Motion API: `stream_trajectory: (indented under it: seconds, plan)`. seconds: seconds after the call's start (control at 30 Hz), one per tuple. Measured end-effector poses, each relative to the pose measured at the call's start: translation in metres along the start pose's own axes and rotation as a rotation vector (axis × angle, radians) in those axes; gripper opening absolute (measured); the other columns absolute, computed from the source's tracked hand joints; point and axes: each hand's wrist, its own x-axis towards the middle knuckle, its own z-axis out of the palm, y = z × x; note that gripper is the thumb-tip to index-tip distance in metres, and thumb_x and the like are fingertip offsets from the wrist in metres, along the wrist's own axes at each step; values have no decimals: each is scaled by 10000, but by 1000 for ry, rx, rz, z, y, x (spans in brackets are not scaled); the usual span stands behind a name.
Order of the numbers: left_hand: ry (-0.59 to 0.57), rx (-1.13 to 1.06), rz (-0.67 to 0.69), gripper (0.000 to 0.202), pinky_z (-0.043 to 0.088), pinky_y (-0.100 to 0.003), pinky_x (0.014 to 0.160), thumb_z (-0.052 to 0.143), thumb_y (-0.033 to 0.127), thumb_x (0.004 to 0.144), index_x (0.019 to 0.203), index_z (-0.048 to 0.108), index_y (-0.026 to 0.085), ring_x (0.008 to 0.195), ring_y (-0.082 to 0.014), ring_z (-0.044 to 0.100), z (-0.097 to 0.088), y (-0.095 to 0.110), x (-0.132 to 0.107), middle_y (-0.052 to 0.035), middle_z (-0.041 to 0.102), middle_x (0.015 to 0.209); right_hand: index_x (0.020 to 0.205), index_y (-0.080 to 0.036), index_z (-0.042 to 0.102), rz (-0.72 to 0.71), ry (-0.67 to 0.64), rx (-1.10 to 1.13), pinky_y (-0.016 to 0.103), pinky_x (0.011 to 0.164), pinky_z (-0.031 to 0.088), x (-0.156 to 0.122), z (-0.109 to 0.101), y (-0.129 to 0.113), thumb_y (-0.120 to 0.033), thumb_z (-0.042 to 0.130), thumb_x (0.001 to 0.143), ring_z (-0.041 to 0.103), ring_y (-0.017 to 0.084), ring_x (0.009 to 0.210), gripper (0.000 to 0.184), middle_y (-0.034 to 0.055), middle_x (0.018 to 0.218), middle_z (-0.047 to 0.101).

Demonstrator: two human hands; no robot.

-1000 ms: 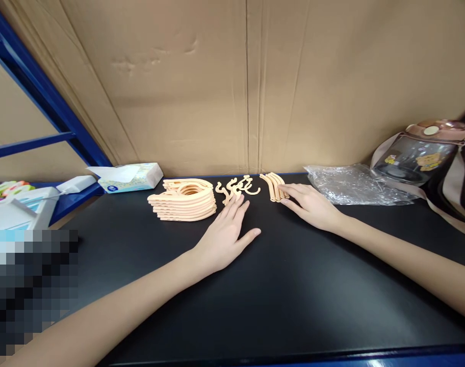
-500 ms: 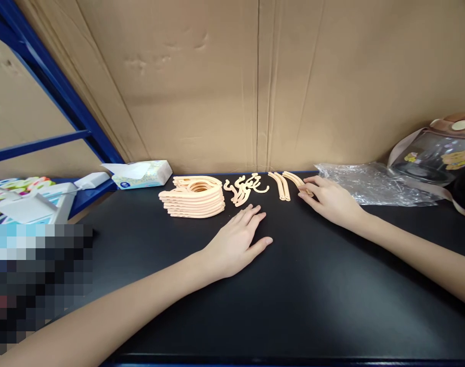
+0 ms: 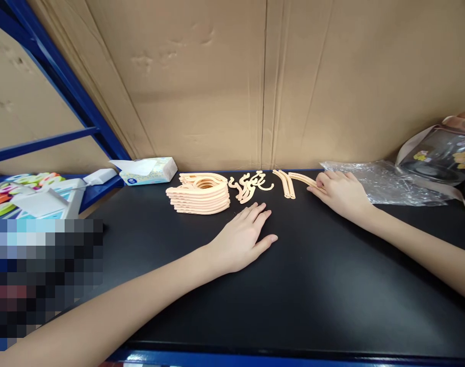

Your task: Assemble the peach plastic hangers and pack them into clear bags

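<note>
My right hand (image 3: pixel 343 192) is closed at the near end of a curved peach plastic hanger arm (image 3: pixel 303 178), with the thumb along its lower side; the fingers hide that end. Left of it lies a pair of similar curved hanger arms (image 3: pixel 285 184). My left hand (image 3: pixel 242 239) rests flat and open on the black table, fingers apart, holding nothing. Just beyond its fingertips is a loose pile of peach hanger hooks (image 3: pixel 250 186). A stack of peach hanger pieces (image 3: pixel 200 196) sits to the left of the hooks.
A tissue pack (image 3: pixel 150 171) lies at the back left beside a blue metal frame (image 3: pixel 64 86). A clear plastic bag (image 3: pixel 389 183) and a transparent bottle with a strap (image 3: pixel 431 150) are at the back right. Cardboard (image 3: pixel 202 92) walls the far edge.
My right hand has shifted right and its fingers have curled in; the hanger arm there has swung slightly outward. My left hand stays in place. The view has turned a little left.
</note>
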Motion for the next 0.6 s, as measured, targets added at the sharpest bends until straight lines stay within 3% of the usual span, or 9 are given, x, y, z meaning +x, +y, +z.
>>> stream_trajectory:
  seconds: [0.23, 0.5, 0.6]
  plan:
    - [11, -2, 7, 603, 224, -442, 1198, 335, 494, 1007, 1467, 358, 105, 1467, -283, 214, 1, 0, 0, -148, 275, 1573, 760, -206, 504, 77, -23, -10, 367, 675, 355, 3, -8, 2, -232, 407, 855, 568, 252, 667, 139, 94, 728, 637]
    - [7, 11, 9, 611, 233, -448, 1195, 332, 499, 1007, 1474, 350, 105, 1468, -284, 211, 0, 0, 0, -139, 268, 1577, 744, -230, 449, 132, -85, 67, 311, 565, 321, 4, -19, 9, -258, 453, 810, 529, 209, 523, 71, 15, 587, 580]
    - [-2, 21, 5, 615, 230, -441, 1195, 324, 495, 1010, 1478, 343, 97, 1469, -282, 210, 0, 0, 1, -138, 266, 1578, 775, -222, 467, 113, -95, 75, 329, 621, 346, 3, -16, 8, -241, 439, 819, 576, 219, 588, 55, 32, 677, 642]
